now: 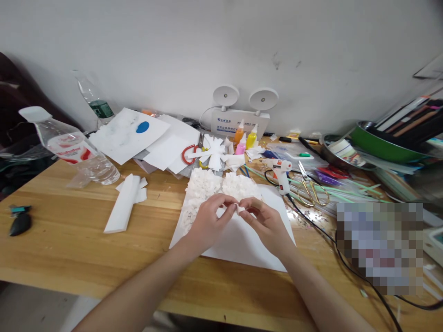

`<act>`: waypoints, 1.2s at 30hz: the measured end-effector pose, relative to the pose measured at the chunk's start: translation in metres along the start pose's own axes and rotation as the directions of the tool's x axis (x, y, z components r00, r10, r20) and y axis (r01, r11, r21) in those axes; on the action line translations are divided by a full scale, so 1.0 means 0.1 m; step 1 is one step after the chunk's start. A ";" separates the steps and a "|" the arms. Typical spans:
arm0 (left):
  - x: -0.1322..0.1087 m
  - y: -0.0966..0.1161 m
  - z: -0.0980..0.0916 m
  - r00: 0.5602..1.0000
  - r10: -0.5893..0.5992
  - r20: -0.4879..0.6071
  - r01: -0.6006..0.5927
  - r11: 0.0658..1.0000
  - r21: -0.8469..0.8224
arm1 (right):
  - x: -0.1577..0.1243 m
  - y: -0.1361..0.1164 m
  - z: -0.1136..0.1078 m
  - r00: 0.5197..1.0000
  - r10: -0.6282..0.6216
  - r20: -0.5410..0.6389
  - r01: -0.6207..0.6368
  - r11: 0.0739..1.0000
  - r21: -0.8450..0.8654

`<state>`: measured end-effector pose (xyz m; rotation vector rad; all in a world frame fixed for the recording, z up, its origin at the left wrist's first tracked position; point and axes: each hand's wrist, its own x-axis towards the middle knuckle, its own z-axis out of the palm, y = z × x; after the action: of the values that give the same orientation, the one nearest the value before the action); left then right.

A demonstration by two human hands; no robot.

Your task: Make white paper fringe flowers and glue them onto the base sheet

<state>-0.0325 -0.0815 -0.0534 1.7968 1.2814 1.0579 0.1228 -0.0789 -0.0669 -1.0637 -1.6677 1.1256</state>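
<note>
Over the middle of a white sheet my left hand and my right hand meet at the fingertips. Between them they pinch a small white piece of paper, mostly covered by the fingers. Crumpled white paper bits cover the sheet's left side, and another clump of paper bits lies at its top middle. The lower right of the sheet shows bare white. Just behind it rests a cut white paper shape with several strips.
Left stand a water bottle and a folded white paper. Behind are red-handled scissors and small paint bottles. To the right lie a glue gun with a black cord, gold scissors and a green bowl.
</note>
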 end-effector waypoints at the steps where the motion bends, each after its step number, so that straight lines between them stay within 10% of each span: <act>1: 0.00 0.00 0.00 1.000 0.008 0.008 -0.008 1.000 -0.001 | 0.00 -0.01 0.00 1.000 0.001 0.013 -0.001 1.000 -0.001; 36: -0.03 0.03 0.02 0.998 0.061 -0.012 -0.062 0.993 -0.104 | -0.03 0.03 0.04 0.975 0.022 -0.222 -0.019 1.000 0.015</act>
<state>-0.0295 -0.0856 -0.0522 1.7650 1.1607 1.1465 0.1209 -0.0821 -0.0711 -1.1562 -1.4746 0.9903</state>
